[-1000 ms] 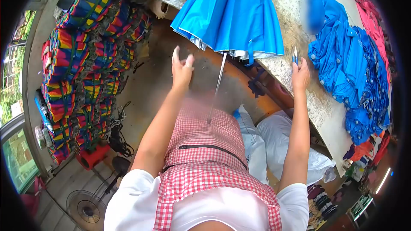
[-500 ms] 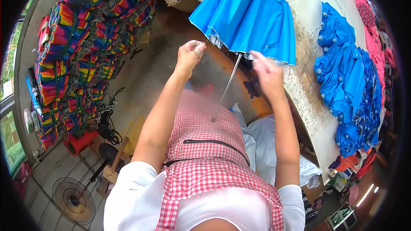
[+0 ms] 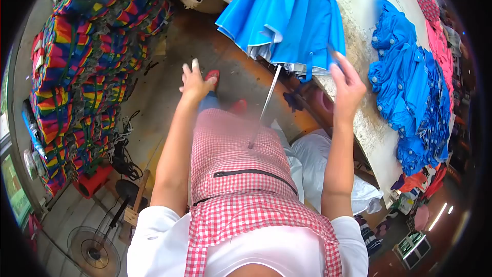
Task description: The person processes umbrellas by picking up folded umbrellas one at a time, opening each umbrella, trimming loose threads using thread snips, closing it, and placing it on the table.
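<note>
A blue umbrella (image 3: 287, 20), partly folded with a pale lining, rests at the table's edge. Its thin metal shaft (image 3: 270, 92) slants down to the red-checked apron (image 3: 246, 159). My left hand (image 3: 195, 84) is off to the left of the umbrella, fingers spread, with nothing in it. Close to the canopy's right edge, my right hand (image 3: 350, 90) has its fingers bent together. A small dark blur shows at its fingertips; what it is cannot be made out. A short blue strap (image 3: 309, 66) hangs from the canopy's hem.
Blue folded umbrella covers (image 3: 405, 87) lie heaped on the worn table (image 3: 366, 118), beside pink fabric (image 3: 429, 15). Rainbow-coloured bundles (image 3: 66, 72) are stacked at the left. A fan (image 3: 94, 253) stands at lower left, and white plastic bags (image 3: 318, 164) are below the table.
My left hand has let go at the canopy's left edge and moved left, its fingers opening. My right hand has moved right, away from the shaft. The umbrella has shifted slightly left in view.
</note>
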Tool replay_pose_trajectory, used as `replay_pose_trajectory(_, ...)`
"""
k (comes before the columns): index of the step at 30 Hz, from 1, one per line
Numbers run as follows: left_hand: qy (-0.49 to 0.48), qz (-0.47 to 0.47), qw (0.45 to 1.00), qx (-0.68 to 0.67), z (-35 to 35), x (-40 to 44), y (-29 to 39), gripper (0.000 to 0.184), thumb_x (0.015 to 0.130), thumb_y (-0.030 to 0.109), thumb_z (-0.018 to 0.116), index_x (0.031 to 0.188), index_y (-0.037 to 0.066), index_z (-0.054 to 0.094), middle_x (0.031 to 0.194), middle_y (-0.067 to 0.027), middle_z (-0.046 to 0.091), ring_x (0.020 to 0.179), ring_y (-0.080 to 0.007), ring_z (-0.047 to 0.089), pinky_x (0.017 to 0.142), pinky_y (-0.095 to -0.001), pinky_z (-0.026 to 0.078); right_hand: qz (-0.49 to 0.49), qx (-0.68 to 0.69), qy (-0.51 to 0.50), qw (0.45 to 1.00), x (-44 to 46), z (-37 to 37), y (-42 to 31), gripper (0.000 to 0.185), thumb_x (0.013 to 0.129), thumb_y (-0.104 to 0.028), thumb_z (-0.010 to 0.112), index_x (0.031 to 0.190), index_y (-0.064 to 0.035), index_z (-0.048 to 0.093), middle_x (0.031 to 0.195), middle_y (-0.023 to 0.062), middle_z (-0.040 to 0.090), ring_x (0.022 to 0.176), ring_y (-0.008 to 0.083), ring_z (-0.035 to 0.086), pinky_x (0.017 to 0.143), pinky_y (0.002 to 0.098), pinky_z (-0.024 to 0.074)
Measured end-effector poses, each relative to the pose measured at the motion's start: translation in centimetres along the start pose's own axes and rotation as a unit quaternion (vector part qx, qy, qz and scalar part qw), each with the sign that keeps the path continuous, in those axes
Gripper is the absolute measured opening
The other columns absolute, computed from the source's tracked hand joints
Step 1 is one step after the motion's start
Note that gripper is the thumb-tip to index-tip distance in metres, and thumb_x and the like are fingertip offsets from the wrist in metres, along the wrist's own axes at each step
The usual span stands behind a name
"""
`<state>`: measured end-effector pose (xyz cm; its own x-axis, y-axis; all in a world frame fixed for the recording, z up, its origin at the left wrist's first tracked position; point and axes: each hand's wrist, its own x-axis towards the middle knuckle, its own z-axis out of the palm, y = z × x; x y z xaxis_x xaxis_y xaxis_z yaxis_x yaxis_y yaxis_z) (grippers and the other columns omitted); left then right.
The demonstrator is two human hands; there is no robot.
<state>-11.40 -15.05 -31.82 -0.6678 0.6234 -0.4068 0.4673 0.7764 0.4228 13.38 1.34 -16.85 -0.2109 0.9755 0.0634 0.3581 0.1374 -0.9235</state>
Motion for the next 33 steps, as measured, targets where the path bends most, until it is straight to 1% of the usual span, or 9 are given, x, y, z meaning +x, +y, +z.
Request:
replay_pose_trajectory(3,-0.084,0.119,0.937,-0.319,6.8,-2.0,0.0,0.043,0.083,0.032,0.060,0.116,0.005,0.052,0.112,-0.0148,0.056,0.101,-0.0310,0.054,0.087,-0.0379,0.043,0.079,0.034,0.064,0.994,-2.3,-4.4,3.4,0.032,0.081,-0.004,0.061,0.110,0.0074,0.058,0.104,0.0129,0.061,0.095,0.0160,0.057,0.082,0.0257,0.0457)
replay_pose_trajectory(4,-0.224,0.030,0.887,-0.402,3.9,-4.9,4.1,0.037,0.088,0.034,0.053,0.113,0.006,0.055,0.107,-0.0084,0.059,0.094,-0.0220,0.057,0.080,-0.0339,0.046,0.115,0.022,0.060,0.991,-3.3,-4.8,4.3,0.032,0.081,-0.005,0.062,0.110,0.0070,0.058,0.105,0.0129,0.061,0.096,0.0160,0.057,0.083,0.0258,0.0454)
replay_pose_trajectory(5,-0.345,-0.047,0.786,-0.510,5.4,-6.0,4.7,0.043,0.091,0.034,0.048,0.123,0.004,0.046,0.116,-0.0111,0.055,0.104,-0.0232,0.055,0.088,-0.0345,0.043,0.151,0.010,0.056,0.987,-4.3,-5.2,5.3,0.033,0.081,-0.006,0.062,0.111,0.0067,0.058,0.106,0.0130,0.061,0.097,0.0160,0.057,0.084,0.0259,0.0450)
replay_pose_trajectory(7,-0.454,-0.129,0.645,-0.602,5.1,-8.8,7.8,0.043,0.096,0.035,0.035,0.123,0.003,0.044,0.111,-0.0136,0.056,0.096,-0.0226,0.059,0.079,-0.0330,0.049,0.181,0.049,0.057,0.981,-6.2,-4.8,6.3,0.033,0.080,-0.007,0.063,0.109,0.0065,0.059,0.105,0.0119,0.061,0.095,0.0148,0.057,0.083,0.0256,0.0449)
replay_pose_trajectory(9,-0.475,-0.119,0.602,-0.631,5.8,-10.3,8.5,0.041,0.097,0.035,0.032,0.119,0.003,0.046,0.098,-0.0122,0.060,0.077,-0.0186,0.061,0.065,-0.0282,0.049,0.197,0.077,0.058,0.976,-8.0,-4.0,7.0,0.033,0.079,-0.008,0.064,0.108,0.0064,0.059,0.103,0.0110,0.062,0.092,0.0137,0.057,0.082,0.0253,0.0452)
replay_pose_trajectory(12,-0.466,-0.066,0.593,-0.653,6.2,-10.8,8.0,0.039,0.096,0.035,0.033,0.114,0.004,0.048,0.081,-0.0089,0.060,0.054,-0.0122,0.050,0.050,-0.0234,0.040,0.201,0.065,0.005,0.977,-10.0,-1.4,10.2,0.032,0.078,-0.007,0.065,0.107,0.0038,0.061,0.099,0.0089,0.064,0.086,0.0126,0.059,0.077,0.0248,0.0465)
replay_pose_trajectory(15,-0.425,-0.104,0.640,-0.631,4.5,-11.2,9.0,0.037,0.096,0.035,0.035,0.112,0.004,0.049,0.070,-0.0051,0.057,0.045,-0.0083,0.037,0.043,-0.0217,0.029,0.157,0.036,0.003,0.987,-10.2,1.1,11.3,0.032,0.076,-0.008,0.066,0.105,0.0050,0.061,0.097,0.0105,0.064,0.086,0.0123,0.058,0.077,0.0245,0.0456)
replay_pose_trajectory(28,-0.424,-0.116,0.627,-0.643,4.0,-10.7,8.1,0.034,0.094,0.034,0.043,0.105,0.004,0.052,0.061,-0.0004,0.050,0.043,-0.0049,0.033,0.041,-0.0192,0.026,0.133,0.121,0.011,0.984,-8.9,4.3,12.4,0.027,0.077,-0.004,0.065,0.101,0.0063,0.062,0.095,0.0096,0.065,0.086,0.0106,0.058,0.078,0.0233,0.0447)
replay_pose_trajectory(33,-0.205,0.021,0.788,-0.581,-0.5,-11.9,8.9,0.027,0.093,0.022,0.048,0.105,0.000,0.058,0.059,0.0038,0.047,0.049,-0.0021,0.036,0.044,-0.0184,0.028,0.185,0.110,0.033,0.976,-11.6,2.0,12.6,0.031,0.078,-0.004,0.064,0.107,0.0058,0.060,0.099,0.0082,0.063,0.087,0.0118,0.058,0.078,0.0233,0.0448)
